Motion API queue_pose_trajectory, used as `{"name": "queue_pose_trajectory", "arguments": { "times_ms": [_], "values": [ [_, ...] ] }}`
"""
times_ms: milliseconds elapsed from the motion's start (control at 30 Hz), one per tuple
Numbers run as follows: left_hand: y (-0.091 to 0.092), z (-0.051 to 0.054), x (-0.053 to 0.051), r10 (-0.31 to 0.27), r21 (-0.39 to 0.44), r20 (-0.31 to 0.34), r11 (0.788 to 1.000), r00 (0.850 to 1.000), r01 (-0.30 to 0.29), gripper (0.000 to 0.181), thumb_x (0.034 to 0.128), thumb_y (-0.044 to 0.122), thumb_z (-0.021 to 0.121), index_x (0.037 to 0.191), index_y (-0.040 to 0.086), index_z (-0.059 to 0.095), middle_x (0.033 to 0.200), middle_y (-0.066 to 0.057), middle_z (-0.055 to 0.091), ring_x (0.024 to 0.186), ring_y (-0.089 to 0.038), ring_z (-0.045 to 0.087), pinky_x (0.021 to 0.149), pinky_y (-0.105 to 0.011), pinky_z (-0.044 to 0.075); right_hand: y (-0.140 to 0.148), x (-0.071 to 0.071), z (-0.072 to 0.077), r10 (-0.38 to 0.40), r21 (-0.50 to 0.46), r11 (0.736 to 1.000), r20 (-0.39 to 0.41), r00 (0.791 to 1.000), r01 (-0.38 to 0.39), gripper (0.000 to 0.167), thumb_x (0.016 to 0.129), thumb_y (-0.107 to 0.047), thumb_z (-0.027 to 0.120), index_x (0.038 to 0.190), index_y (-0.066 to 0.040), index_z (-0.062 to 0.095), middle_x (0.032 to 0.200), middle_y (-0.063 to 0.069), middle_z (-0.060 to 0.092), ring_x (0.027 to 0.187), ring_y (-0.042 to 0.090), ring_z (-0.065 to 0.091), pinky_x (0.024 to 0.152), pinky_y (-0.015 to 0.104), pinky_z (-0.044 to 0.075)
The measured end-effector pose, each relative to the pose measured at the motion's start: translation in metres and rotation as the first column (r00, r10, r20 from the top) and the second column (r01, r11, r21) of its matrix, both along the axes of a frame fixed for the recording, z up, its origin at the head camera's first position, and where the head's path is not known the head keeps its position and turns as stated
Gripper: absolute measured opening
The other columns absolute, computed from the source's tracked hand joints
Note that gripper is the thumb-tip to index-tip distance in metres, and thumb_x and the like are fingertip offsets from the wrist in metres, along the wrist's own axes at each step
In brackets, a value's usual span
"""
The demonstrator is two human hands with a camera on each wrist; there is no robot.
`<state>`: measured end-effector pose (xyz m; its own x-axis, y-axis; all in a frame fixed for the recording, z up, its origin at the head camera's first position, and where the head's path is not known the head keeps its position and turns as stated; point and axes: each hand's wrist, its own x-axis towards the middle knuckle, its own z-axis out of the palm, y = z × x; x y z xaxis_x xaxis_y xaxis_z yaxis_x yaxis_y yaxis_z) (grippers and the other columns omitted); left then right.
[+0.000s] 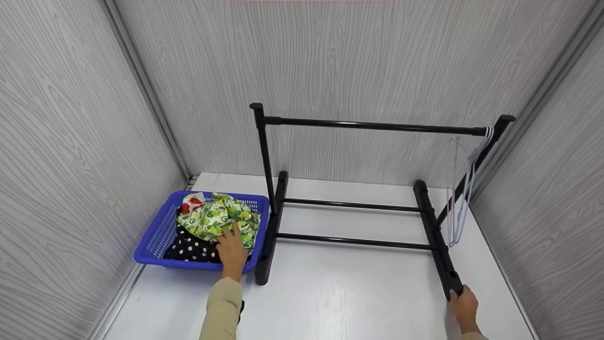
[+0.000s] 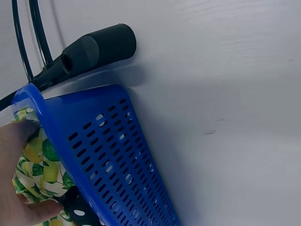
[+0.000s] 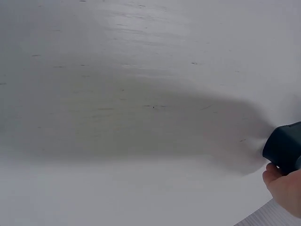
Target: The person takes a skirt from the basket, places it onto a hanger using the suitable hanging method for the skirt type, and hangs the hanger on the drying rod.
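L hand (image 1: 232,248) is resting, fingers apart, on lemon-print cloth (image 1: 207,222) in the basket (image 1: 158,236); R hand (image 1: 464,308) is gripping the rack foot (image 1: 436,239). Prob. barely starting: hangers (image 1: 472,158) are dangling bare beyond R hand, w/ spotted cloth (image 1: 191,248) also lying basketed, left of L hand.

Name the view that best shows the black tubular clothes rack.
Head: it shows the black tubular clothes rack nearly whole, top bar included. Left wrist catches only one foot and parts of two bars; right wrist, just the other foot's end touching the right hand.
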<state>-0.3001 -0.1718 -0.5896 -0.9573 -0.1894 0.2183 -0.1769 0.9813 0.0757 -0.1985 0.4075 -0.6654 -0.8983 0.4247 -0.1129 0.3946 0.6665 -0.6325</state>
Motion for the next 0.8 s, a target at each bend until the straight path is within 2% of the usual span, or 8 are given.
{"name": "queue_pose_trajectory", "arguments": {
  "times_ms": [100, 233, 300, 400, 567, 700, 800],
  "values": [
    [0.001, 0.001, -0.004, 0.013, 0.022, -0.021, 1.000, 1.000, -0.013, 0.071, 0.0780, 0.019, 0.073, 0.137, 0.001, 0.038, 0.121, -0.030, 0.043, 0.093, -0.041, 0.056, 0.068, -0.044, 0.052, 0.001, -0.002, 0.003, 0.013, 0.008, 1.000, 0.002, 1.000, -0.013, 0.046, 0.092, -0.005, 0.040, 0.123, 0.027, 0.030, 0.121, 0.046, 0.038, 0.116, 0.056, 0.038, 0.100, 0.058, 0.032],
    [0.002, -0.001, -0.006, 0.031, 0.082, -0.035, 0.996, 0.999, -0.028, 0.037, 0.0861, 0.005, 0.061, 0.122, 0.000, 0.053, 0.120, -0.030, 0.043, 0.094, -0.043, 0.054, 0.070, -0.047, 0.051, 0.001, -0.002, 0.004, 0.026, 0.024, 0.999, -0.008, 1.000, -0.026, 0.043, 0.091, -0.004, 0.041, 0.121, 0.027, 0.033, 0.120, 0.046, 0.040, 0.114, 0.056, 0.039, 0.097, 0.058, 0.034],
    [0.002, -0.002, -0.006, 0.031, 0.122, -0.042, 0.992, 0.999, -0.025, 0.028, 0.0874, -0.001, 0.056, 0.116, -0.001, 0.056, 0.120, -0.030, 0.042, 0.095, -0.045, 0.053, 0.070, -0.047, 0.051, 0.001, -0.002, 0.004, 0.029, 0.025, 0.999, -0.005, 1.000, -0.029, 0.043, 0.091, -0.003, 0.041, 0.121, 0.027, 0.034, 0.120, 0.046, 0.040, 0.115, 0.056, 0.040, 0.097, 0.058, 0.034],
    [0.001, -0.002, -0.006, 0.026, 0.172, -0.054, 0.985, 0.998, -0.017, 0.025, 0.0870, -0.006, 0.054, 0.112, -0.003, 0.057, 0.120, -0.031, 0.041, 0.094, -0.046, 0.052, 0.069, -0.047, 0.051, 0.001, -0.002, 0.007, 0.039, 0.019, 0.999, 0.007, 0.999, -0.039, 0.044, 0.092, -0.003, 0.042, 0.123, 0.027, 0.032, 0.123, 0.046, 0.037, 0.116, 0.056, 0.037, 0.099, 0.058, 0.032],
    [-0.001, 0.000, -0.005, -0.002, 0.169, -0.062, 0.986, 0.998, 0.013, 0.025, 0.0844, -0.009, 0.055, 0.109, -0.004, 0.057, 0.115, -0.030, 0.043, 0.089, -0.045, 0.054, 0.066, -0.044, 0.052, 0.001, -0.005, 0.007, 0.031, 0.020, 0.999, 0.030, 0.999, -0.032, 0.047, 0.092, -0.003, 0.041, 0.126, 0.027, 0.028, 0.126, 0.047, 0.034, 0.120, 0.056, 0.034, 0.102, 0.058, 0.030],
    [-0.004, 0.002, -0.004, -0.020, 0.172, -0.074, 0.985, 0.997, 0.032, 0.026, 0.0826, -0.010, 0.058, 0.108, -0.006, 0.055, 0.110, -0.028, 0.045, 0.087, -0.044, 0.054, 0.067, -0.044, 0.052, -0.001, -0.009, 0.008, 0.028, 0.021, 0.999, 0.009, 1.000, -0.028, 0.045, 0.091, 0.000, 0.041, 0.125, 0.027, 0.030, 0.124, 0.047, 0.036, 0.118, 0.056, 0.036, 0.101, 0.058, 0.031],
    [-0.005, 0.002, -0.004, -0.025, 0.187, -0.089, 0.981, 0.996, 0.042, 0.027, 0.0815, -0.009, 0.060, 0.107, -0.007, 0.053, 0.109, -0.028, 0.047, 0.089, -0.045, 0.053, 0.069, -0.045, 0.052, -0.002, -0.012, 0.011, 0.044, 0.022, 0.999, -0.037, 0.998, -0.043, 0.040, 0.089, 0.003, 0.042, 0.120, 0.026, 0.035, 0.118, 0.047, 0.041, 0.113, 0.057, 0.041, 0.097, 0.059, 0.034]
  ]
}}
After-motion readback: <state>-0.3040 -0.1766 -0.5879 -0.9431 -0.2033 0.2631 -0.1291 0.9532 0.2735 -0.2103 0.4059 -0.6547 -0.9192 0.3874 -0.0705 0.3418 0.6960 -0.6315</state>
